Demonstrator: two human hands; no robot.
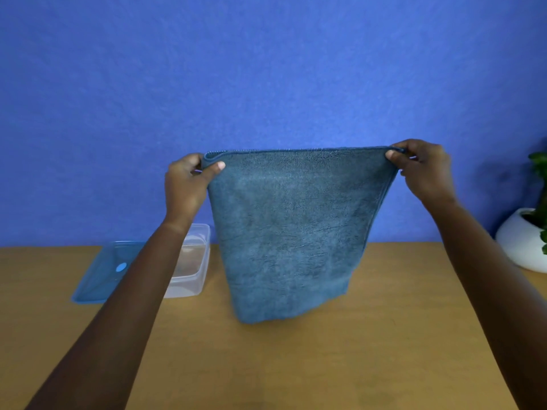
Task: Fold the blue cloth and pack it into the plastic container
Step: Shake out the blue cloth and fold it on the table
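2 hands are holding the blue cloth [291,229] up in the air above the wooden table [325,365], stretched between them. The left hand [185,184] is pinching the upper left corner, thumb in front and fingers behind, clamped on the fabric. The right hand [423,170] is pinching the upper right corner in the same way. The top edge is showing 2 layers, so the cloth appears to be doubled over once already, though this is a judgement from the edge alone. The lower end is hanging just above the table or brushing it; I cannot tell which.

The plastic container [194,261] is standing open on the table behind the left forearm, with its blue lid [100,276] lying just beside it on the left. A white plant pot [521,241] is sitting at the far right edge, well apart from the work.

Recommendation for the step in hand: the cloth is hanging narrower at the bottom than at the top, so the person should be keeping the top edge taut and level, letting the layers settle, then lowering it flat onto the table before bringing 1 corner across to the other. Both pinches should be gripping every layer; a slipped layer is likely to skew the fold and leave a bundle too bulky for the container
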